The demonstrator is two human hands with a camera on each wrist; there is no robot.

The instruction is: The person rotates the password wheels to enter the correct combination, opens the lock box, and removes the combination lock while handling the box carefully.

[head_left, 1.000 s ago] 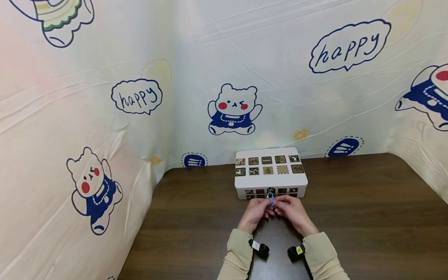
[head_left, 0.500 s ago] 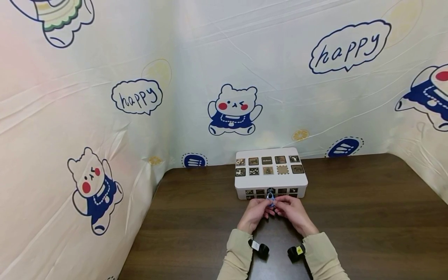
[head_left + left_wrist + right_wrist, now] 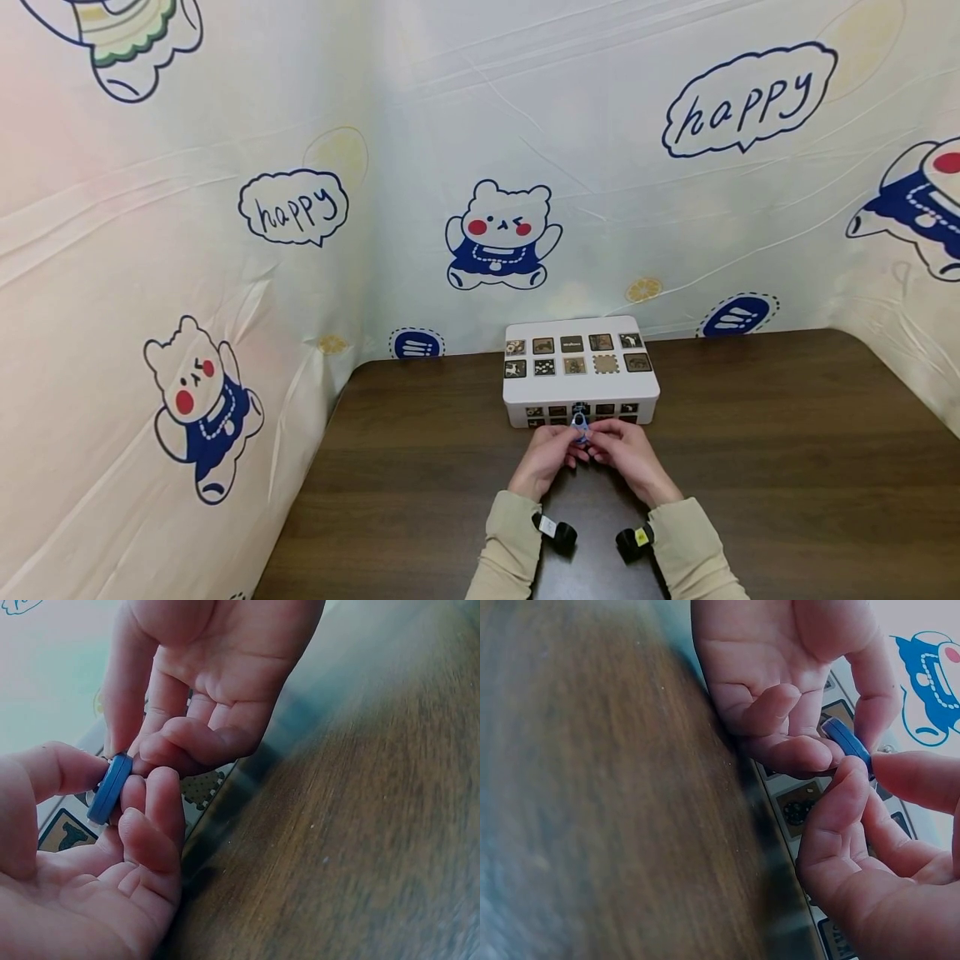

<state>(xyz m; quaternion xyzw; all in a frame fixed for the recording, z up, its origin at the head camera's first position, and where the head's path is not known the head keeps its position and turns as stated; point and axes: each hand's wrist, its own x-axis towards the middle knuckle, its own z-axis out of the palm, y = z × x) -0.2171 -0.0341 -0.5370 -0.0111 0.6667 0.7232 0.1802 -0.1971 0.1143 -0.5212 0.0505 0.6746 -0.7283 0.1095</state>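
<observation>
A small blue padlock [image 3: 580, 423] with a pale loop at its top is at the front of a white box [image 3: 577, 387]. In both wrist views it appears edge-on as a thin, seamed blue body [image 3: 110, 787]. My left hand [image 3: 546, 457] pinches it from the left between thumb and fingers. From the other side, the thumb and fingers of my right hand [image 3: 627, 452] pinch it too. The fingertips of both hands nearly meet around it. Whether the loop passes through the dark clasp [image 3: 580, 408] on the box cannot be made out.
The box, printed with small square pictures, stands at the back of the dark wooden table [image 3: 420, 475]. Behind and at the sides hangs a pale curtain [image 3: 405, 208] with bear drawings. A black wrist camera [image 3: 558, 535] sits on each sleeve.
</observation>
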